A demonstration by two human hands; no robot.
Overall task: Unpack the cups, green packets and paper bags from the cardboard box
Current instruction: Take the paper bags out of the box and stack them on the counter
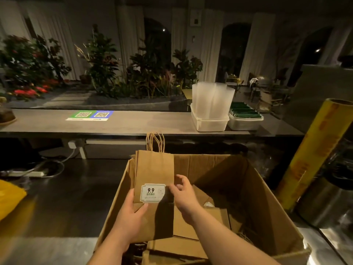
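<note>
In the cardboard box (pixel 257 197), lower centre, the left hand (pixel 131 217) grips upright paper bags (pixel 154 169) stickered "9.9"; the right hand (pixel 184 196) pinches their edge with curled fingers (pixel 174 188).

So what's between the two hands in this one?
In the head view, an upright bundle of paper bags with a 9.9 label; the left hand grips its left edge, the right hand meets its right edge.

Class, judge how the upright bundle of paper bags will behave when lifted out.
Probably light and fairly stiff as a bundle: the paper bags stand flat and upright. Several edges show at left, so bags may slide apart.
</note>
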